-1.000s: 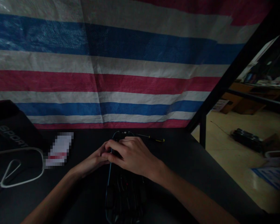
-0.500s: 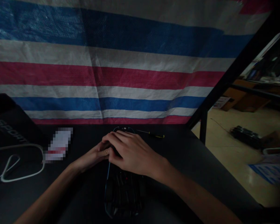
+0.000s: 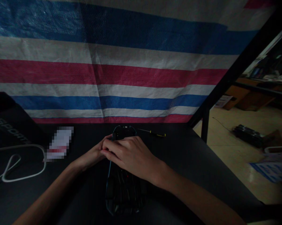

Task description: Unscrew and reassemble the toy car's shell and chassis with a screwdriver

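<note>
A dark toy car [image 3: 125,192] lies lengthwise on the black table, apparently underside up, with wheels along its sides and a thin blue edge. My left hand [image 3: 99,152] is at the car's left side, its fingers closed against it and partly hidden behind the other hand. Across the middle of the car reaches my right hand [image 3: 131,156], fingers bent and pressed together beside the left fingertips. Whatever they pinch is hidden. Just beyond the car's far end, to the right, rests a screwdriver [image 3: 157,134] with a black and yellow handle.
On the left stand a black box [image 3: 12,125] marked SPORT, a white cable [image 3: 25,179] and a blurred-out flat item [image 3: 60,142]. A striped plastic sheet [image 3: 131,75] hangs behind the table [image 3: 190,165]. A black frame post [image 3: 204,125] rises at the right edge.
My right hand has drawn back slightly toward me and left, uncovering more of the car's far end. My left hand stays at the car's left side. The view has shifted slightly.
</note>
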The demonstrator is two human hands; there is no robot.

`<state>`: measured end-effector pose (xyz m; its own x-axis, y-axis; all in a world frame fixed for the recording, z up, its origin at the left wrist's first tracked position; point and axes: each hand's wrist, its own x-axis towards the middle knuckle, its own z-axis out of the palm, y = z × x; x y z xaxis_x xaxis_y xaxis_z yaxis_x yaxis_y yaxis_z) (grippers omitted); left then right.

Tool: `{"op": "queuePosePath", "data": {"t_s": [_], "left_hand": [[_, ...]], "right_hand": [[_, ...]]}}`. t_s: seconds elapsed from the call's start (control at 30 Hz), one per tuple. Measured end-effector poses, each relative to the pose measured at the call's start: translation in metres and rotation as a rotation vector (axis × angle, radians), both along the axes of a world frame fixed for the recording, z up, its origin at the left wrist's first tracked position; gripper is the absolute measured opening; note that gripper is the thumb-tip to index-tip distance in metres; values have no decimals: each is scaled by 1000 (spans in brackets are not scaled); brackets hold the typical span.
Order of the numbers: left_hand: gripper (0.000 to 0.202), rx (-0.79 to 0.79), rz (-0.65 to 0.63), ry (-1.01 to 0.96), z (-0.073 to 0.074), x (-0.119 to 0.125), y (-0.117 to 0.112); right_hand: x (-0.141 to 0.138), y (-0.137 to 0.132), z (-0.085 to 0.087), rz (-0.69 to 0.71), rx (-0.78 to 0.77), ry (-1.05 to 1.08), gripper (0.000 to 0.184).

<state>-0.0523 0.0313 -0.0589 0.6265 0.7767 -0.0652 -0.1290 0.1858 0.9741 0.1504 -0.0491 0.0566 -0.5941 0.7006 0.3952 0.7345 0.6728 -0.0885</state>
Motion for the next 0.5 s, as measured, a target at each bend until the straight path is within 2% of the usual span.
{"op": "queuePosePath", "data": {"t_s": [0.13, 0.27, 0.37, 0.5], "left_hand": [[51, -12, 28, 35, 10, 5, -4], [46, -11, 23, 47, 17, 7, -6], [54, -14, 14, 53, 15, 6, -5], [57, -16, 8, 69, 10, 4, -3]], "right_hand": [[1, -2, 4, -1, -12, 48, 17], [4, 0, 9, 70, 4, 76, 8], [6, 4, 6, 91, 3, 43, 13], [7, 7, 3, -36, -24, -1, 25]]}}
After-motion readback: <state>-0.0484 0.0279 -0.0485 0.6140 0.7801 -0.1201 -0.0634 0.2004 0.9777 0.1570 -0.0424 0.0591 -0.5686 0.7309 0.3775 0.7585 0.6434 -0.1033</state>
